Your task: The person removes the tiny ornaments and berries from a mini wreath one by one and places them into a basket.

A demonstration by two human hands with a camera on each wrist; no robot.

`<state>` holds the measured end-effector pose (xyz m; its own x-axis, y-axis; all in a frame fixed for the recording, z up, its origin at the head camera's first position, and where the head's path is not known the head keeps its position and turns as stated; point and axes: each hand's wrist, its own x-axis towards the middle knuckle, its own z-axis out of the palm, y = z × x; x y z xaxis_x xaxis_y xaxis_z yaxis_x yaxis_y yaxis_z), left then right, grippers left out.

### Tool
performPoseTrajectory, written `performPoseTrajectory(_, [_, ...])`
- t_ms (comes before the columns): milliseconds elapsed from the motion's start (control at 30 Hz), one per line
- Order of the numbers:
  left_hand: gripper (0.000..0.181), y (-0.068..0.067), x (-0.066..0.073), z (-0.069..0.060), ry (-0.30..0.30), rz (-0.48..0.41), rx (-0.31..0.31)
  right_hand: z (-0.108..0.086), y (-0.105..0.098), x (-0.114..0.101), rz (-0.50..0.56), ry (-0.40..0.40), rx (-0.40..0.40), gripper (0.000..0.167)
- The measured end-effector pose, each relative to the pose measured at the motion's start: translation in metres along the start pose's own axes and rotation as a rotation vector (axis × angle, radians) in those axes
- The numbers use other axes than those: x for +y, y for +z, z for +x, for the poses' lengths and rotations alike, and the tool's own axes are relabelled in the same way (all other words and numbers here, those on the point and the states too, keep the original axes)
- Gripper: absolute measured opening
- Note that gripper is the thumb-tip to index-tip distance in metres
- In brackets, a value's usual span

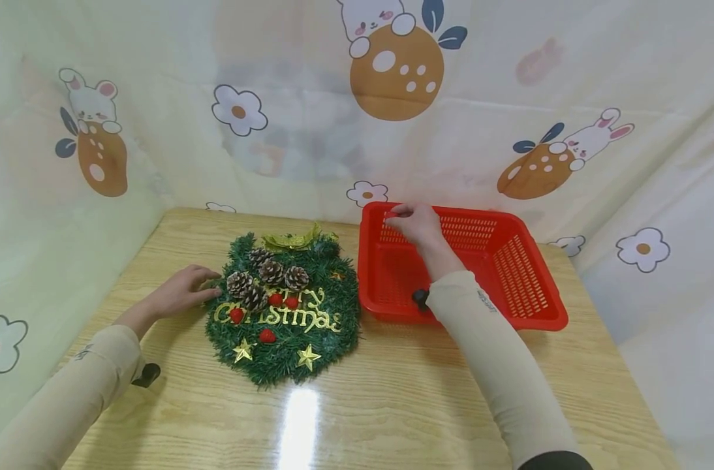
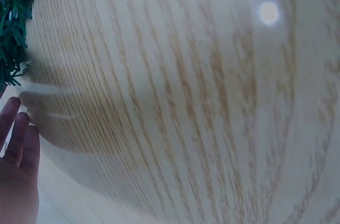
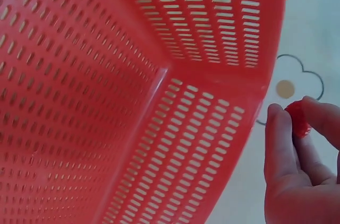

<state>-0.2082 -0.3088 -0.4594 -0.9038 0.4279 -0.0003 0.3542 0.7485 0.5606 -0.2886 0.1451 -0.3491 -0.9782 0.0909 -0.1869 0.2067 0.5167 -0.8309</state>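
A green wreath [image 1: 333, 339] with pine cones, gold stars, gold lettering and red berries lies flat on the table. My left hand [image 1: 183, 291] rests at its left edge, fingers loosely extended; the left wrist view shows the fingers [image 2: 19, 139] just below the green tinsel [image 2: 11, 27]. Between thumb and fingers, my right hand [image 1: 417, 227] pinches a small red berry [image 3: 299, 119] over the back left corner of the red basket [image 1: 533, 320]. In the right wrist view the right hand [image 3: 303, 155] is beside the basket's rim.
The red basket stands to the right of the wreath, close to the patterned cloth [image 1: 310, 150] behind the table. A gold bow [image 1: 292, 240] sits at the wreath's top. Light reflects off the wooden table [image 1: 216, 418] in front.
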Motion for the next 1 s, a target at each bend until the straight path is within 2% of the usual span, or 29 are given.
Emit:
performPoseTrajectory(300, [0.044,0.001,-0.001,0.000,0.007,0.003,0.005,0.012,0.001,0.006,0.002,0.023,0.031,0.036])
performPoseTrajectory(767, [0.045,-0.001,0.002,0.000,-0.003,-0.015,-0.001,0.019,0.002,0.014,-0.027,0.106,0.003,0.038])
performPoseTrajectory(1000, [0.045,-0.001,0.001,0.000,0.000,-0.013,-0.005,0.023,0.006,0.024,-0.088,0.180,-0.033,0.033])
